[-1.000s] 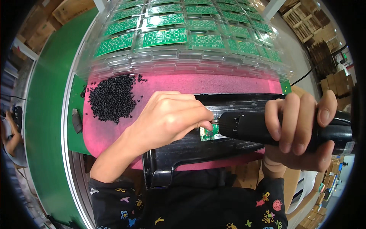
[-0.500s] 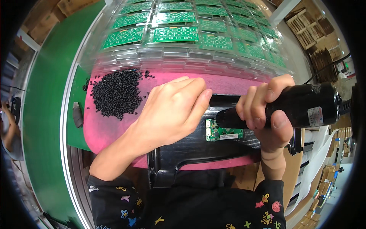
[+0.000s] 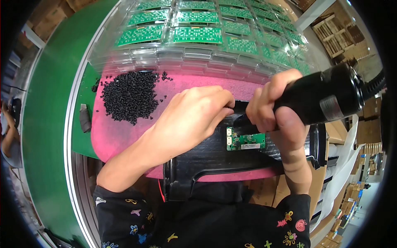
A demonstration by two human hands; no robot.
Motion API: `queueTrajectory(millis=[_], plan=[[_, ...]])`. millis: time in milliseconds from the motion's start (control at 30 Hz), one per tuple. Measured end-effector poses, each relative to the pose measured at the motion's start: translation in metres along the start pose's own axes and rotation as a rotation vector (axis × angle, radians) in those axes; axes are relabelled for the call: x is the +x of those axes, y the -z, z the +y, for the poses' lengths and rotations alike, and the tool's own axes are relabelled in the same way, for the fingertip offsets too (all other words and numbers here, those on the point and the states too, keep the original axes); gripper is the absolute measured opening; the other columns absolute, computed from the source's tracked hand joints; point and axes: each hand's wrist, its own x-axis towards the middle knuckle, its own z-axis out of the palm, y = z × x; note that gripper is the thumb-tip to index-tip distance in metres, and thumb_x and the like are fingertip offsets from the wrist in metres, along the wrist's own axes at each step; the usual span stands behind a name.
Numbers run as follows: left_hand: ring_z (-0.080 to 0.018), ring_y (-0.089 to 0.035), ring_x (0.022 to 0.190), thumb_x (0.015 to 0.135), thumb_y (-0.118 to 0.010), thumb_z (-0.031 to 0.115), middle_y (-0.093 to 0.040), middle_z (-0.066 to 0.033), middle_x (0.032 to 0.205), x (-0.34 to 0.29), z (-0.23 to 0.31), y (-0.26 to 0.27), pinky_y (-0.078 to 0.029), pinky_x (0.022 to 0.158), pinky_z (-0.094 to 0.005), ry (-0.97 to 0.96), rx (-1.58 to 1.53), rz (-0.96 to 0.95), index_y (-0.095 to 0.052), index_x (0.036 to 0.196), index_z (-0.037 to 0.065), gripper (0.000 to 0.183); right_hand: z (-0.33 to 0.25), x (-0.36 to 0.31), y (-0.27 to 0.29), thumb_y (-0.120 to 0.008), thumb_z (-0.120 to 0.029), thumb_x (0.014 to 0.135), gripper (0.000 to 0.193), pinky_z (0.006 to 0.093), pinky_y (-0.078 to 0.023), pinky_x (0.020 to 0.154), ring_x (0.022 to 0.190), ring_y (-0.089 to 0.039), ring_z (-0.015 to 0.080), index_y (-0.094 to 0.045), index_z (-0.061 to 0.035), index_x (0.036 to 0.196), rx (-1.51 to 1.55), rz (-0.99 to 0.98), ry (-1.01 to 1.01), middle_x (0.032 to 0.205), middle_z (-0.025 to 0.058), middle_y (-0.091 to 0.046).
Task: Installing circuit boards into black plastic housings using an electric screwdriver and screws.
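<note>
A black electric screwdriver (image 3: pixel 320 99) is gripped in my right hand (image 3: pixel 277 105), its narrow front end slanting down and left over a small green circuit board (image 3: pixel 246 141). That board lies on a long black plastic housing (image 3: pixel 215 163). My left hand (image 3: pixel 194 118) is just left of the screwdriver's front end, thumb and forefinger pinched together above the housing's far edge. Whatever is between those fingertips is too small or hidden to make out. The screwdriver's very tip is hard to see against the black housing.
A heap of small black screws (image 3: pixel 130 95) lies on the pink mat (image 3: pixel 120 142), left of my left hand. Beyond the mat stand stacked clear trays (image 3: pixel 198 53) of green circuit boards. A dark wrapped tool (image 3: pixel 84 119) rests on the green surface at left.
The screwdriver's rear has swung up and away, and its front end has lifted off the circuit board's left part. My left fingertips have shifted slightly right, closer to the screwdriver.
</note>
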Motion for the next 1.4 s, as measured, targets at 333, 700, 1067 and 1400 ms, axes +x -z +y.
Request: queueTrajectory(millis=[333,700,1067,1400], plan=[[-0.0338,-0.064,0.077,0.083,-0.069,0.010,-0.065,-0.0137,0.083,-0.003,0.001,-0.005,-0.051,0.067,-0.0414,-0.162,-0.119,-0.232,-0.064,0.090,0.000,0.014,-0.042,-0.012,-0.006,-0.061,-0.029,0.090,0.029,0.0244,-0.041,0.058,0.055,-0.047,0.0070,-0.043,-0.0107,0.102,0.020,-0.022,0.321,0.064,-0.0051,-0.049],[-0.0317,-0.066,0.077,0.078,-0.072,0.003,-0.067,-0.0126,0.085,0.000,0.008,-0.002,-0.053,0.068,-0.0387,-0.202,-0.246,-0.177,-0.063,0.093,-0.001,0.018,-0.045,-0.018,-0.009,-0.060,-0.027,0.091,0.028,0.0248,-0.042,0.061,0.058,-0.050,0.0070,-0.042,-0.0110,0.103,0.117,-0.005,0.406,0.066,-0.0043,-0.052],[-0.0262,-0.070,0.074,0.079,-0.072,0.000,-0.070,-0.0123,0.078,0.003,0.007,0.003,-0.054,0.065,-0.0309,-0.085,-0.139,0.061,-0.070,0.082,-0.002,0.005,-0.041,-0.033,-0.016,-0.065,-0.029,0.086,0.033,0.0273,-0.040,0.048,0.051,-0.046,0.0116,-0.041,-0.0097,0.101,-0.091,0.092,0.160,0.060,-0.0012,-0.048],[-0.0335,-0.065,0.072,0.090,-0.061,0.007,-0.065,-0.0158,0.078,0.000,0.005,-0.002,-0.051,0.064,-0.0376,-0.030,-0.063,-0.035,-0.064,0.089,-0.001,0.009,-0.021,-0.038,-0.019,-0.070,-0.008,0.080,0.032,0.0308,-0.043,0.060,0.061,-0.049,0.0154,-0.046,-0.0031,0.102,0.118,0.090,0.001,0.066,0.0050,-0.051]])
